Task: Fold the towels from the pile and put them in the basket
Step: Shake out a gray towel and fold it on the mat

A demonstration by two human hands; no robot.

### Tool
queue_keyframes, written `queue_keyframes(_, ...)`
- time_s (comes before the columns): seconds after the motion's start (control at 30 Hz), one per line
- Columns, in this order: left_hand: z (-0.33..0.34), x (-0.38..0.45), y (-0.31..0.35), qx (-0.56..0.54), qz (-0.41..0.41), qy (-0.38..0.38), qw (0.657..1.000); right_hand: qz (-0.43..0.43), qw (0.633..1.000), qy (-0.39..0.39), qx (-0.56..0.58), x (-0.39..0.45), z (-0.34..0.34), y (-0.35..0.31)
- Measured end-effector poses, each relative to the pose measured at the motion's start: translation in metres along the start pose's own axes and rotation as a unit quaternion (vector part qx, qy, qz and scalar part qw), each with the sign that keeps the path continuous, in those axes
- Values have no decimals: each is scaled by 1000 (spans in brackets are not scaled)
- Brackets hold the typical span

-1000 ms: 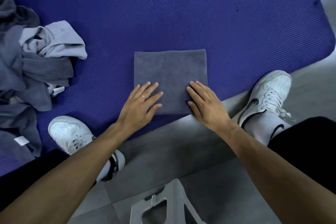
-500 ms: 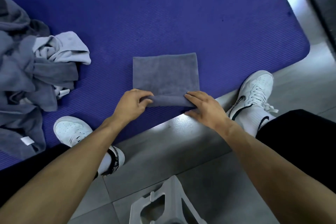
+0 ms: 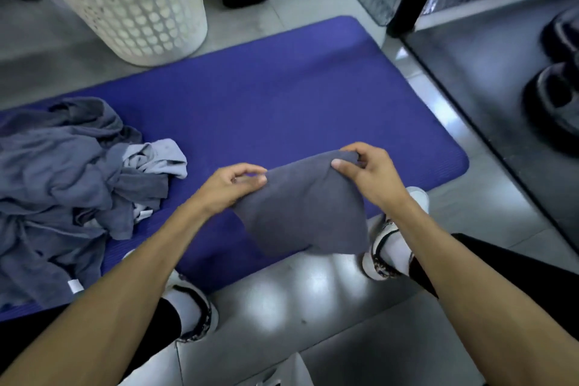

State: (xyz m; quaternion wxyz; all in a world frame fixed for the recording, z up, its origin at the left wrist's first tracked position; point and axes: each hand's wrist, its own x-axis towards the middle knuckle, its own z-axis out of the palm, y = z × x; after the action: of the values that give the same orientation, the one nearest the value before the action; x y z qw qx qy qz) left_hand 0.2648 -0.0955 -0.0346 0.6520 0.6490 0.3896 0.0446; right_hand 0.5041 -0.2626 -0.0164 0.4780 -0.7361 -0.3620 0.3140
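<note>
Towel pile (image 3: pixel 62 172) sits left on the mat (image 3: pixel 282 94), laundry basket (image 3: pixel 131 0) behind it, folded towel (image 3: pixel 300 213) front-centre above the mat.

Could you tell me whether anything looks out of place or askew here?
Nothing is damaged or spilled. The towel, pinched by the left hand and right hand, sags unevenly above the mat. The pile is still rumpled. The basket stands upright.

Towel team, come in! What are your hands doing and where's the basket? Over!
Left hand and right hand pinch the folded grey towel, lifted off the blue mat. White basket ahead, left. Pile waits left. Path looks clear.
</note>
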Motion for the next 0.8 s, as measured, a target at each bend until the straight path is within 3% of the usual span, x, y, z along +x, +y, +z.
queue_keyframes(0.07, 14, -14, 8, 86, 2, -42, 995, 7, 1000, 19, 7, -6, -12, -23)
queue_keyframes(0.13, 24, -22, 11, 121, 9, -6, 993, 21, 1000, 18, -8, -11, -23, -39)
queue_keyframes(0.27, 27, -30, 35, 10, 22, 77, 997, 38, 994, 19, -101, -12, -53, -56)
queue_keyframes(0.4, 29, -31, 72, -84, 48, 112, 989, 82, 973, -33, -212, -4, -68, -57)
queue_keyframes(0.6, 24, 27, 123, -141, 41, 183, 972, 91, 979, 10, -182, 71, -79, -92)
queue_keyframes(0.7, 23, 72, 142, -196, 12, 227, 954, 84, 983, -8, -166, 125, -86, -105)
queue_keyframes(0.8, 15, 134, 154, -178, -13, 229, 957, 102, 981, -27, -164, 187, -92, -85)
